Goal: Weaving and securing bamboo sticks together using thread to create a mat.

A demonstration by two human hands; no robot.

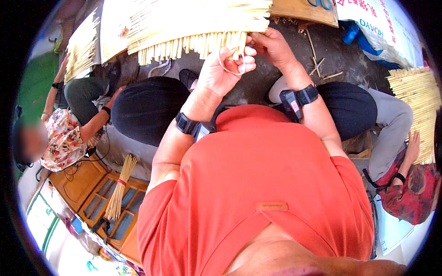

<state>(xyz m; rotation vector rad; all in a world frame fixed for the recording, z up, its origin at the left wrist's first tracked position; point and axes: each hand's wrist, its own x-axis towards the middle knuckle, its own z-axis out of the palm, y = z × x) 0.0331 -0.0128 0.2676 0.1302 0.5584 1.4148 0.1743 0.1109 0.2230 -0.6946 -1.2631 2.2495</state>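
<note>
At the top of the head view lies a mat of pale, thin sticks (193, 23), its near edge a row of uneven ends. My left hand (224, 69) is raised at that edge, fingers curled round a looped thin pale strip (223, 66), its thumb and fingertips by the stick ends. Just to its right, my right hand (274, 48) grips the stick ends at the mat's edge; some of its fingertips are hidden. Both wrists wear black strapped devices.
Co-workers sit at left (62, 138) and right (412, 184) with stick mats (80, 46) (414, 110). A bundle of sticks (120, 186) rests on wooden panels (76, 179) at lower left. Loose sticks (317, 66) lie on the floor near a white sack (377, 32).
</note>
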